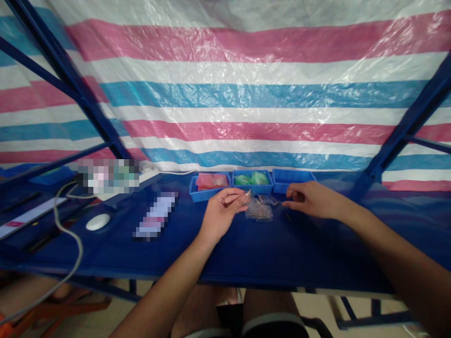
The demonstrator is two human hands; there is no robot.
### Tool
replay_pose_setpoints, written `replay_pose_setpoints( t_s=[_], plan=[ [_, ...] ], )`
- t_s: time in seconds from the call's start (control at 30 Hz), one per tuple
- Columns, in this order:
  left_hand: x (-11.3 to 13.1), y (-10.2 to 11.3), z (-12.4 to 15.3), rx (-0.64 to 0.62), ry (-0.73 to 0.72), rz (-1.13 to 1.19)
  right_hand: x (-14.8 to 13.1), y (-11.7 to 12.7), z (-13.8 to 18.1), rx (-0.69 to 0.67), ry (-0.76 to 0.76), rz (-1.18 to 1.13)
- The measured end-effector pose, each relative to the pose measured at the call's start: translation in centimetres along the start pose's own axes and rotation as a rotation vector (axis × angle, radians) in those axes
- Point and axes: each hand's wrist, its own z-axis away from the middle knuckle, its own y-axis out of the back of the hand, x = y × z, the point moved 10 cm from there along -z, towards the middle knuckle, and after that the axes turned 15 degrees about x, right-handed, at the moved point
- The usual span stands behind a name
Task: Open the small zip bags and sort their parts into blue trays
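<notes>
Clear plastic packets (260, 212) containing thin metal pieces lie on the blue worktop (246, 258), in front of the middle tray and between the person's two hands; their exact number cannot be told. Left hand (227, 206) has thumb and fingertips together, pinched on a bit of clear plastic at the upper left edge of the packets. Right hand (310, 199) is to the right of the packets, in front of the right-hand tray, with its fingers curled and the thumb tip apart from the forefinger; whether a small piece sits in the fingers cannot be told. One thin, brass-coloured piece (288, 217) lies loose on the worktop just below the right hand. Three blue trays stand in a row behind: the left tray (204, 195) holds pink packets (211, 181), the middle tray (252, 188) holds green packets (260, 178), and the right tray (294, 176) is partly covered by the right hand. Further left are a white mouse (97, 222) and a pale cable (80, 249). Striped plastic sheeting (246, 94) hangs behind the worktop.
</notes>
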Motion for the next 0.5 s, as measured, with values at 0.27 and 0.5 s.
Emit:
replay_pose_setpoints(
  t_s=[0.27, 0.5],
  plan=[
    [-0.3, 0.0, 0.0, -0.037, 0.023, -0.068, -0.6, -3.4, 1.2, -0.259, -0.066, -0.249],
    [-0.1, -0.1, 0.2, -0.031, 0.014, -0.055, -2.9, -3.0, 1.1, -0.134, 0.07, -0.125]
  ],
)
